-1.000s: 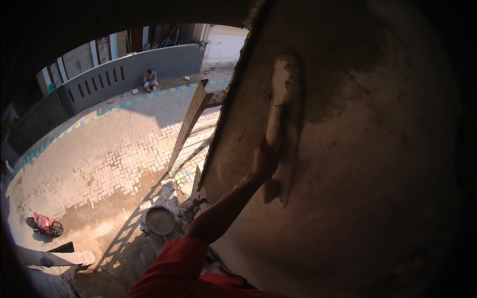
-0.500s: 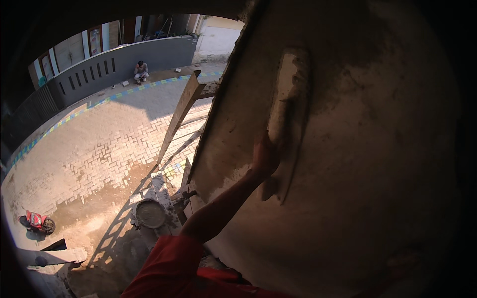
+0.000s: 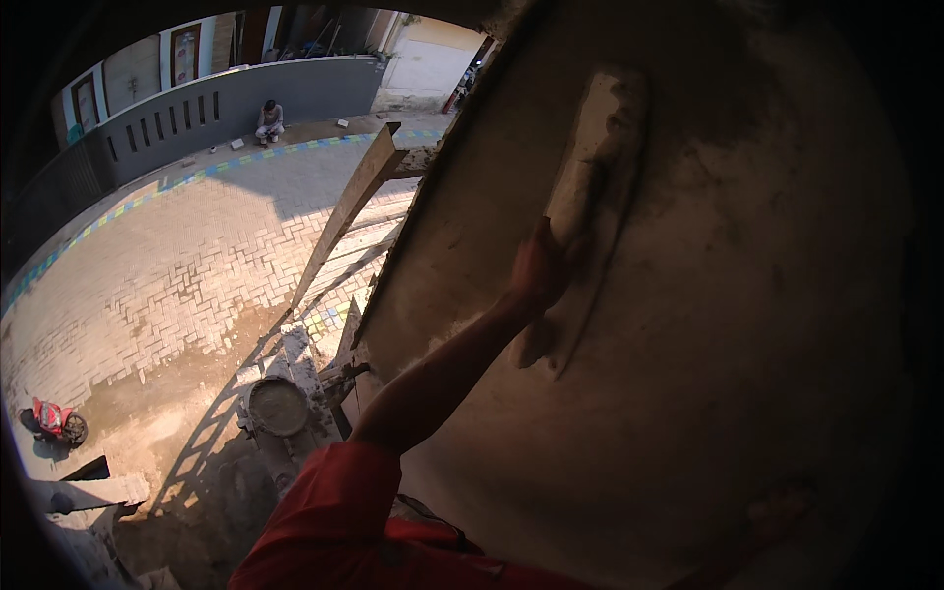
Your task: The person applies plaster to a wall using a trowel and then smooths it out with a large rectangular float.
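My left hand (image 3: 541, 267), its bare forearm coming out of a red sleeve, is closed around a long plastering float (image 3: 596, 147). The float is caked with pale mortar and lies tilted against a brown, freshly plastered wall (image 3: 728, 334). A dark line runs along the float's right side on the plaster. Low on the right, in deep shade, my right hand (image 3: 782, 506) shows only as a dim shape near the wall, and its fingers cannot be made out.
A round bucket of grey mortar (image 3: 252, 413) stands on a mortar-splashed plank below. An upright wooden board (image 3: 344, 211) rises beside the wall's left edge. Far below lie a paved lane (image 3: 187, 265), a red motorbike (image 3: 59, 421) and a person squatting (image 3: 269, 122) by a grey fence (image 3: 246, 93).
My left hand and the float have slid up and slightly right along the plaster. The whole view has shifted a little. Across the lane, the squatting person's raised hand has come down.
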The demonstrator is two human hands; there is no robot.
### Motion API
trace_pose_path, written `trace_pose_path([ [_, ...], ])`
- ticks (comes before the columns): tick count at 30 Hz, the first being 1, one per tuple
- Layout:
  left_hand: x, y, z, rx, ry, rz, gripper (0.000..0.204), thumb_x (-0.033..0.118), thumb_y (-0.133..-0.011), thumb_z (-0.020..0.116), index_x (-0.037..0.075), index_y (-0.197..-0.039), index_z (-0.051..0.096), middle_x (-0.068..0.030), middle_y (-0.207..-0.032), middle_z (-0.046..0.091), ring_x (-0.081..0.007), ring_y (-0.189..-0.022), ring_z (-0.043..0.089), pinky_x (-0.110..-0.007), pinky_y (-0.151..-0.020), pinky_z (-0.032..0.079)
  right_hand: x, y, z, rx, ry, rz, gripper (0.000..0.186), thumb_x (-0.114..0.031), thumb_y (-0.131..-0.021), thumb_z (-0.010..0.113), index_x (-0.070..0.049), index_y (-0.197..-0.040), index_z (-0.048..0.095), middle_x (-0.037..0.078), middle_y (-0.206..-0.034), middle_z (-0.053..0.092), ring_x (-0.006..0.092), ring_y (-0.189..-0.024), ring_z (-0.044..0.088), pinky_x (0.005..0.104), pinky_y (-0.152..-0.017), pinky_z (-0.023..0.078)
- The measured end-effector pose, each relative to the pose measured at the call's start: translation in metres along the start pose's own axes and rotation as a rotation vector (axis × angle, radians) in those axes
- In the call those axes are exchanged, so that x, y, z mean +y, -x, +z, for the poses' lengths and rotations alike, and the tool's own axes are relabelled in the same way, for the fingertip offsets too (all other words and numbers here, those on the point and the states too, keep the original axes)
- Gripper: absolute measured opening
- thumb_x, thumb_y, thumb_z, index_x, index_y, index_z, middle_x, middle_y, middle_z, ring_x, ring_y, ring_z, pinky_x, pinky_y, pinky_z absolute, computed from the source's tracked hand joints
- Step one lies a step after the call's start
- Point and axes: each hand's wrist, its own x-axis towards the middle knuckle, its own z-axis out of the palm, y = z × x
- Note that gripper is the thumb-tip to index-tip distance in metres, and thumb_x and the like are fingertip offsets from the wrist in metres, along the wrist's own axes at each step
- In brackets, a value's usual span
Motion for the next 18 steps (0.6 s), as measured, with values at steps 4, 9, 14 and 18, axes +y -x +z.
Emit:
trace_pose_path([
  [4, -0.072, 0.054, -0.001, -0.054, -0.222, 0.017, 0.051, 0.039, -0.090, 0.063, -0.001, -0.118, 0.045, -0.0277, -0.085, 0.066, -0.0465, -0.082, 0.065, -0.054, -0.071, 0.049, -0.174, 0.017, -0.111, -0.137, -0.640, 0.614, 0.055, -0.043, -0.103, 0.034, -0.002, -0.136, 0.049, 0.015, -0.121, 0.060, 0.0263, -0.104, 0.061, 0.0388, -0.093, 0.049],
  [9, -0.140, 0.124, 0.002, -0.192, -0.160, -0.195, 0.054, 0.040, -0.089, 0.065, 0.001, -0.119, 0.042, -0.0289, -0.084, 0.065, -0.0482, -0.084, 0.064, -0.055, -0.074, 0.049, -0.161, 0.009, -0.101, -0.125, -0.713, 0.491, 0.055, -0.043, -0.103, 0.035, 0.000, -0.134, 0.051, 0.016, -0.116, 0.062, 0.0264, -0.100, 0.062, 0.0387, -0.087, 0.052],
  [14, -0.093, 0.075, -0.004, -0.103, -0.182, -0.082, 0.063, 0.038, -0.086, 0.070, -0.003, -0.128, 0.045, -0.0296, -0.096, 0.067, -0.0421, -0.091, 0.067, -0.050, -0.080, 0.051, -0.156, 0.017, -0.096, -0.041, -0.768, 0.508, 0.053, -0.043, -0.101, 0.040, 0.002, -0.126, 0.055, 0.017, -0.103, 0.062, 0.0268, -0.086, 0.060, 0.0406, -0.077, 0.052],
  [18, -0.048, 0.012, -0.017, -0.029, -0.159, 0.010, 0.066, 0.040, -0.086, 0.071, -0.007, -0.125, 0.047, -0.0270, -0.093, 0.067, -0.0398, -0.088, 0.068, -0.049, -0.078, 0.051, -0.206, -0.003, -0.150, -0.107, -0.792, 0.701, 0.052, -0.041, -0.101, 0.042, 0.003, -0.125, 0.055, 0.017, -0.098, 0.063, 0.0276, -0.078, 0.060, 0.0420, -0.073, 0.052],
])
